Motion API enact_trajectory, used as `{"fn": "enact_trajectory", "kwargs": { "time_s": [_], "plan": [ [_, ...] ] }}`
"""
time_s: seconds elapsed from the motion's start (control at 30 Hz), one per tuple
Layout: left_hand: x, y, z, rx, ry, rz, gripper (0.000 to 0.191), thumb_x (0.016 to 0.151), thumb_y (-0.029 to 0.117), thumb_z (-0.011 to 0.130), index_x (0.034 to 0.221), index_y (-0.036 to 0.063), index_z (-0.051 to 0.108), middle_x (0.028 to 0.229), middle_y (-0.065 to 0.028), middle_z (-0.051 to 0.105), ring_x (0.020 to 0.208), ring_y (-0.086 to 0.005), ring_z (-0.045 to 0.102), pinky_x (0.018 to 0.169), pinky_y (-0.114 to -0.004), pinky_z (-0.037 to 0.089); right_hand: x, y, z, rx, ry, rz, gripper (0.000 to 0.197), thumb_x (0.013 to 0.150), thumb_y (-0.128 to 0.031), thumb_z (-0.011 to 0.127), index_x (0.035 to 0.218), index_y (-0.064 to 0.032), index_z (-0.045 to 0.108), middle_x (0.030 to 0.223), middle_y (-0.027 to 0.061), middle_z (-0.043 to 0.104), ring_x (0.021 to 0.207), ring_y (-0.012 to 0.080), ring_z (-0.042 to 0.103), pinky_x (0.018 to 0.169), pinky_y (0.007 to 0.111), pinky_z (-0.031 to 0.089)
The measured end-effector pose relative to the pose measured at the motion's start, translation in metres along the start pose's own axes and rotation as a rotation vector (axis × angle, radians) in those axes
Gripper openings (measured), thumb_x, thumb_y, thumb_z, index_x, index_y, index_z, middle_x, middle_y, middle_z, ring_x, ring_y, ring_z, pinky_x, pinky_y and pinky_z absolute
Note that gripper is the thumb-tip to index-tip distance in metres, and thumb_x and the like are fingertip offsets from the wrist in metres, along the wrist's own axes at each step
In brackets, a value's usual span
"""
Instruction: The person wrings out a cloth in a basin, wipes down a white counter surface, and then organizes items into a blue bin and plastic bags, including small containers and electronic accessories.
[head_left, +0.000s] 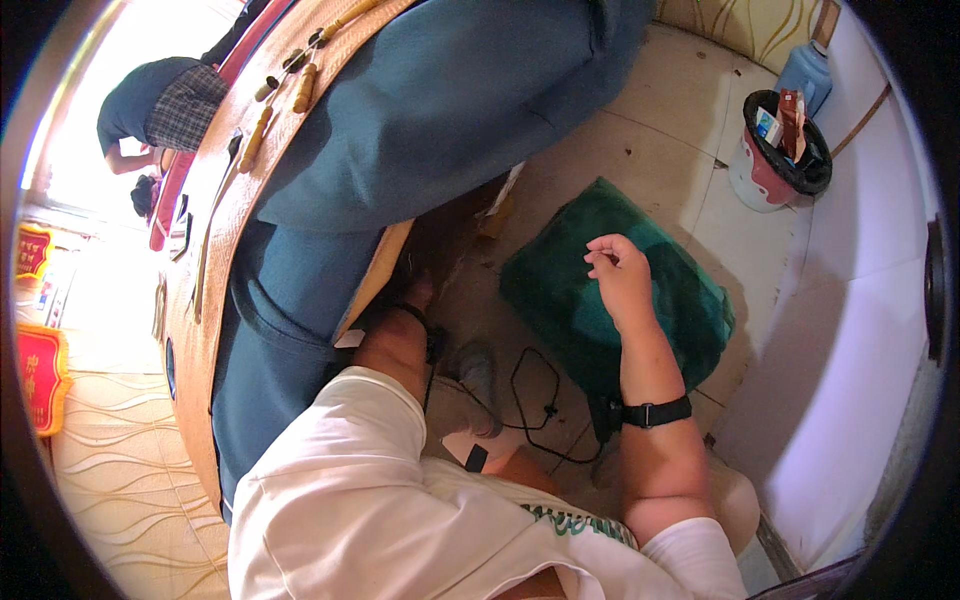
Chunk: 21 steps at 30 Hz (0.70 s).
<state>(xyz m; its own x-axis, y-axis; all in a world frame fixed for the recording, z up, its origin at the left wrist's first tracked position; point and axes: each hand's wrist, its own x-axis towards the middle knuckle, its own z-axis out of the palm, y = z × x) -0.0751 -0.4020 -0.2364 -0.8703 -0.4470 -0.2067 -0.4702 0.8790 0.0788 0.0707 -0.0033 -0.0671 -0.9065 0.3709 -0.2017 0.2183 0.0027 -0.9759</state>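
My right hand (624, 283) hangs over a dark green plush-covered piece (652, 247), perhaps a stool or cushion, on the floor. Its fingers are loosely bent and no object shows between them. A black strap (654, 412) circles that forearm. My left arm reaches low beside a table draped in dark blue cloth (450, 97). In the shadow under the cloth, my left hand (421, 291) is too dark to make out, so any hold there is hidden. Another black strap (415, 311) sits near that wrist.
Wooden-handled tools (256, 139) lie on the table's tan mat (225, 187). A black cable (517, 382) loops across the tiles by my feet. At right stand a lined waste bin (757, 176) and a blue jug (806, 71). Another person (169, 101) bends beyond the table.
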Motion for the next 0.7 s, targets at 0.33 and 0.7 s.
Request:
{"fn": "enact_trajectory", "kwargs": {
  "time_s": [0.33, 0.7],
  "plan": [
    [-0.026, -0.018, -0.012, -0.020, -0.008, -0.029, 0.059, 0.080, 0.029, 0.065, 0.127, 0.0076, 0.037, 0.129, -0.0192, 0.041, 0.116, -0.0369, 0.047, 0.093, -0.044, 0.045, -0.005, -0.018, 0.002, 0.040, -0.024, -0.041, 0.012, 0.084, -0.003, 0.056, 0.095, -0.0002, 0.062, 0.084, 0.0104, 0.066, 0.070, 0.0160, 0.063, 0.063, 0.029, 0.050],
    [-0.045, -0.011, -0.033, -0.136, -0.031, -0.058, 0.067, 0.080, 0.033, 0.066, 0.132, 0.0080, 0.033, 0.134, -0.0191, 0.037, 0.120, -0.0371, 0.044, 0.095, -0.045, 0.045, -0.016, -0.031, -0.017, 0.012, -0.064, 0.004, 0.017, 0.084, -0.005, 0.055, 0.099, -0.0001, 0.063, 0.085, 0.0099, 0.066, 0.068, 0.0159, 0.061, 0.064, 0.030, 0.049]
  ]
}}
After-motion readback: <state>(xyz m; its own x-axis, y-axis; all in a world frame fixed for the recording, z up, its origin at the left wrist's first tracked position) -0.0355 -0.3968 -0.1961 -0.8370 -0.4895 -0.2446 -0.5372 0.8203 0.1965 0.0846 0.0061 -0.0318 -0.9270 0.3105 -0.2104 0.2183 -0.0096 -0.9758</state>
